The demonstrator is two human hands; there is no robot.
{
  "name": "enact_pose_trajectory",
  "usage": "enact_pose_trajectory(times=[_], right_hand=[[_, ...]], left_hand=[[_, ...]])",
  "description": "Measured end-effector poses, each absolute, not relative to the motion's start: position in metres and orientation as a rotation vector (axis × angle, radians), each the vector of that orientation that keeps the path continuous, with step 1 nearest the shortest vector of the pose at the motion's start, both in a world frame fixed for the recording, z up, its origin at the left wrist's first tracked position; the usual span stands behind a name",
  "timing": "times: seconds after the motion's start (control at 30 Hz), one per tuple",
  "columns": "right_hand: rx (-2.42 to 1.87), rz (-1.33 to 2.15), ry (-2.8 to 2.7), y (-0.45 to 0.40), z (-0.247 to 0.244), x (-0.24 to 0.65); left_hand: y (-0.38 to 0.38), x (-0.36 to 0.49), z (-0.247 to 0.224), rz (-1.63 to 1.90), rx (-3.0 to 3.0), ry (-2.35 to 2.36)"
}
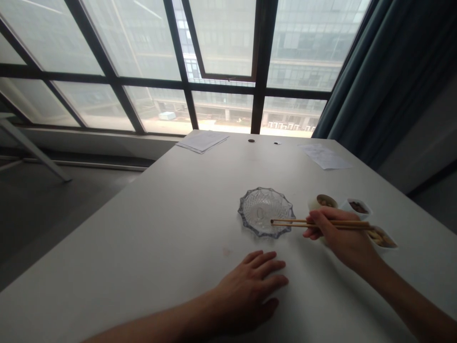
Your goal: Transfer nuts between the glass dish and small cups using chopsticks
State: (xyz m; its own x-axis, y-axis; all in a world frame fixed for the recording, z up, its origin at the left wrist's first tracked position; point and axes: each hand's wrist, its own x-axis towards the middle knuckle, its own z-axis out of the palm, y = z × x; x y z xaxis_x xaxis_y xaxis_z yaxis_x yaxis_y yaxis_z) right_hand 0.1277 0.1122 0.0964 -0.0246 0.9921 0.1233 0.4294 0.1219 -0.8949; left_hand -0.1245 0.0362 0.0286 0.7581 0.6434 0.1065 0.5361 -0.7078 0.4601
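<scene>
The chopsticks (352,223) are grasped in the right hand (344,242), aligned left to right, tips pointed left over the glass bowl (264,202); the left hand (250,286) is spread, holding nothing, open table (160,238) is left toward the left edge, and faint marks on the far-right paper (325,157) cannot be read.

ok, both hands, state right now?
Left hand: open, palm down, nothing visible in its grip.
Right hand: closed on chopsticks, tips over the bowl; can't tell if they pinch anything.
</scene>
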Motion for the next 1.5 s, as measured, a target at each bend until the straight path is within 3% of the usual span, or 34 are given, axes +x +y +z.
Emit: enact_pose_trajectory(times=[0.77,1.5], right_hand=[[-1.397,0.654,-1.758,0.099,0.087,0.126],[-1.344,0.878,-1.419,0.108,0.066,0.128]], left_hand=[[0.037,-0.124,0.028,0.382,2.547,0.891],[0.036,-0.125,0.029,0.386,2.546,0.890]])
